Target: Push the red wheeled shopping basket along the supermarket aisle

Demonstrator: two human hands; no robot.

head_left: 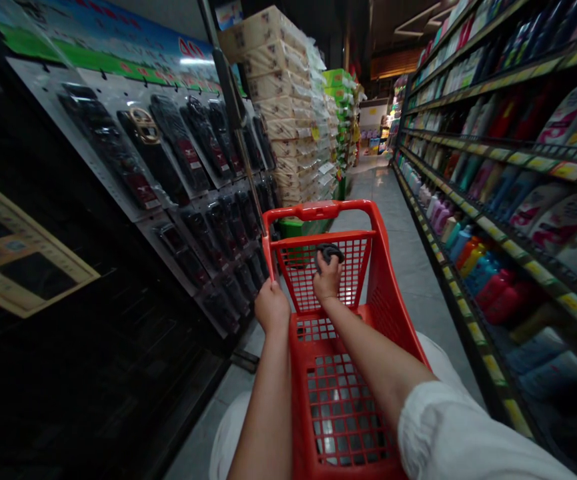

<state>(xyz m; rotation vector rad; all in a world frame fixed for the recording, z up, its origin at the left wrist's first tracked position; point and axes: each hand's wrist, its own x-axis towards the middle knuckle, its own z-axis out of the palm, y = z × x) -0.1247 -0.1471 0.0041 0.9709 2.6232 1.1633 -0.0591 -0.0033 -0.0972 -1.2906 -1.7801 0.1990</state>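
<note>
A red plastic shopping cart stands in front of me in a store aisle, its basket floor bare. My left hand is closed on the cart's left rim near the upright post. Inside the basket at its far mesh wall, my right hand is closed on a small dark object that I cannot make out, held against the red mesh. A white sleeve covers my right upper arm.
On the left hangs a display wall of dark packaged items. Stacked tissue packs rise beyond it. On the right, shelves of bottles and refill pouches line the aisle. A grey tiled floor runs ahead between them.
</note>
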